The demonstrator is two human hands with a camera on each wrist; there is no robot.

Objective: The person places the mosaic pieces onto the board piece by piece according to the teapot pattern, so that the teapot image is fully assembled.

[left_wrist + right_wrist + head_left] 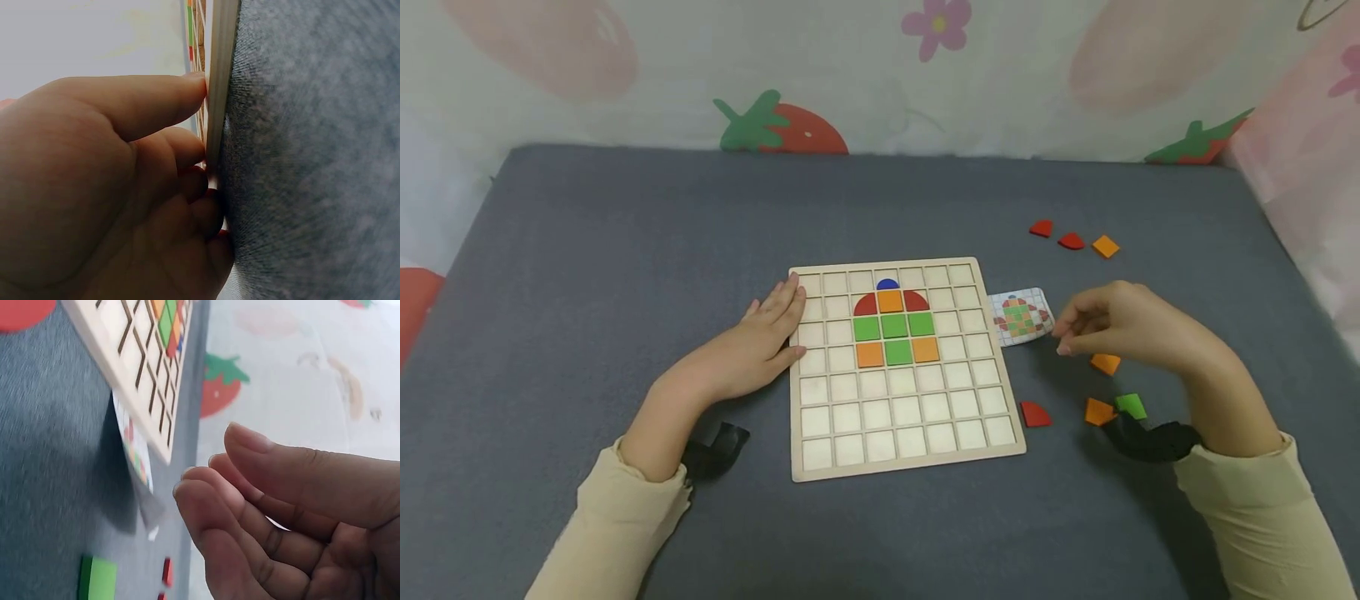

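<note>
A wooden grid board (846,467) lies on the cloth with blue, red, orange and green tiles set in its upper squares. My left hand (752,346) rests on the board's left edge, fingers nearly straight; in the left wrist view its thumb (162,103) touches the rim (222,37). A pattern card (1021,317) sticks out from the board's right side. Beside that card hovers my right hand (1123,325), fingers loosely bent. The right wrist view shows a gap between its thumb (250,437) and fingers, with nothing held.
Behind the right hand lie two red quarter-round tiles (1071,241) and an orange square tile (1106,246). Nearer me are a red tile (1035,414), an orange tile (1099,412) and a green tile (1131,406). Another orange tile (1106,364) lies partly under the right hand.
</note>
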